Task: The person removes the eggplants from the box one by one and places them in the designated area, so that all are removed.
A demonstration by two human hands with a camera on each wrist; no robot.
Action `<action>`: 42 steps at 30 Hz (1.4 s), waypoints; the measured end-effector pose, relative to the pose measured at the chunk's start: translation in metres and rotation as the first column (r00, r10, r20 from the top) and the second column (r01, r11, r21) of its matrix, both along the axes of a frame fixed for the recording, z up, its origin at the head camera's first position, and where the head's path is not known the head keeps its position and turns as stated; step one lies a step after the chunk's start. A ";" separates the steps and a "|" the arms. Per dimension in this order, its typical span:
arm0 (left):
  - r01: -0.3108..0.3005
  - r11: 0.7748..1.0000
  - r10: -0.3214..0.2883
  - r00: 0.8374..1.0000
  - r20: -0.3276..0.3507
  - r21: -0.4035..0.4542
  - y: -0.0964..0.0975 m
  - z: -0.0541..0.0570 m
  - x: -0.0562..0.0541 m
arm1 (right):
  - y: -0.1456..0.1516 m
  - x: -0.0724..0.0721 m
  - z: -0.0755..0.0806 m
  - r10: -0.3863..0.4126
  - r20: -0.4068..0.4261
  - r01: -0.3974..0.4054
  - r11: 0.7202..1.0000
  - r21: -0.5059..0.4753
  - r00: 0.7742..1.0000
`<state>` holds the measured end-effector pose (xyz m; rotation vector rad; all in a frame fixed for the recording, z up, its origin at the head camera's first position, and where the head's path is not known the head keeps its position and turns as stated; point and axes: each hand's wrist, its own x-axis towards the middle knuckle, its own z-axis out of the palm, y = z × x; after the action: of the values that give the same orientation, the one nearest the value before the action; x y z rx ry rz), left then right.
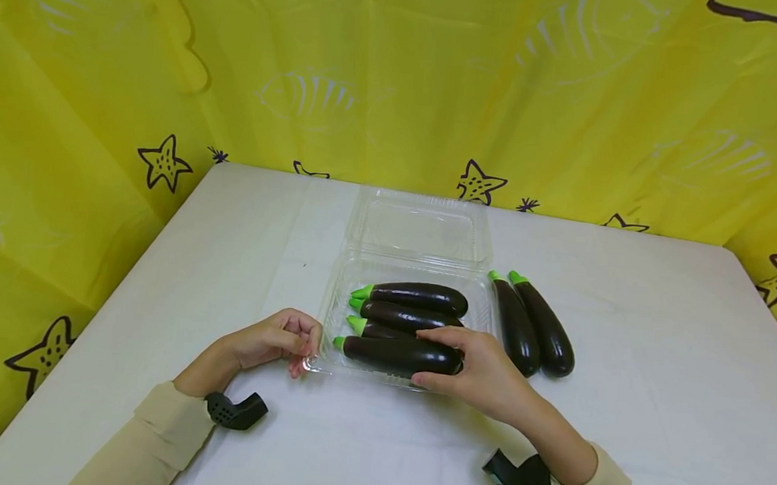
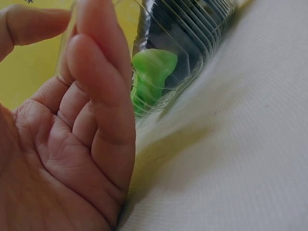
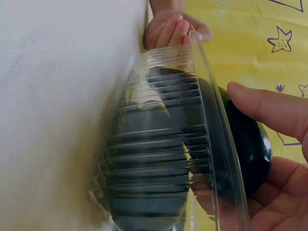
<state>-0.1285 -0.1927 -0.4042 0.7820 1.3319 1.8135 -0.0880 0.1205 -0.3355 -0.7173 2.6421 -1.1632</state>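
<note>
A clear plastic clamshell box lies with its lid folded back. Several dark eggplants with green stem ends lie side by side inside it. My right hand grips the rounded end of the front eggplant, thumb on the near side and fingers on the far side. In the right wrist view, that eggplant shows above the box rim. With thumb and fingers, my left hand pinches the box's front left corner. A green stem end shows through the box wall in the left wrist view.
Two more eggplants, one beside the box and another to its right, lie on the white-covered table. A yellow curtain with fish and starfish drawings hangs behind and along the sides.
</note>
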 end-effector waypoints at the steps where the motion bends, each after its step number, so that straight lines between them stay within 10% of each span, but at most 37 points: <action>1: -0.001 1.000 0.001 1.000 0.000 -0.001 0.000 0.000 0.000 | 0.001 0.000 0.000 -0.006 0.005 0.006 1.000 -0.004 1.000; 42: 0.004 1.000 -0.004 1.000 -0.006 -0.004 0.000 0.000 0.000 | 0.083 -0.003 0.043 -0.323 -0.012 0.317 0.933 -0.168 0.946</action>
<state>-0.1286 -0.1930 -0.4043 0.7879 1.3368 1.8061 -0.0910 0.2035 -0.2930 -0.3393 2.7938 -1.4780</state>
